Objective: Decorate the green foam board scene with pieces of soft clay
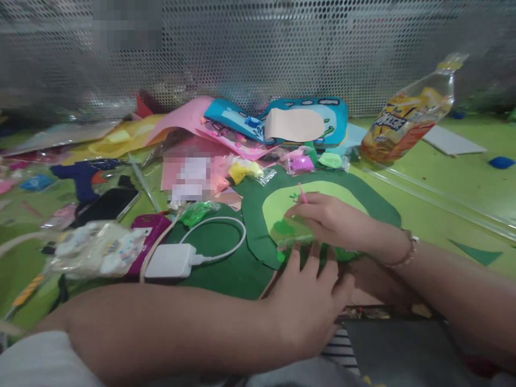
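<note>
Two bare hands are at work over a dark green card (256, 209), which lies near the front of the green tabletop (431, 180), right of the view's centre. Working room is tight on the far side: small clay bags, a purple one (300, 163) and a pale green one (330, 159) among them, sit at the card's upper edge, and a tilted bottle (405, 129) stands just beyond its upper right. On the right, tabletop shows between the card's rounded edge and a green paper scrap (478, 252); clear plastic strips (455, 208) run slantwise behind. On the left, a white charger (169, 260) and its looped cable (244, 242) rest over a further dark green sheet (226, 277). The near table edge passes close below the card, beside the left hand (308, 298). That hand's fingers are extended and slightly spread, tips at the card's lower border; how firmly they press I cannot tell. The right hand (328, 215) is closed in a pinch on a thin pink stick (302, 192), held nearly upright, its lower end hidden. The card carries a rounded light green panel (349, 194) bearing a small dark sprig and a brighter green patch; its lower part is covered by fingers.
</note>
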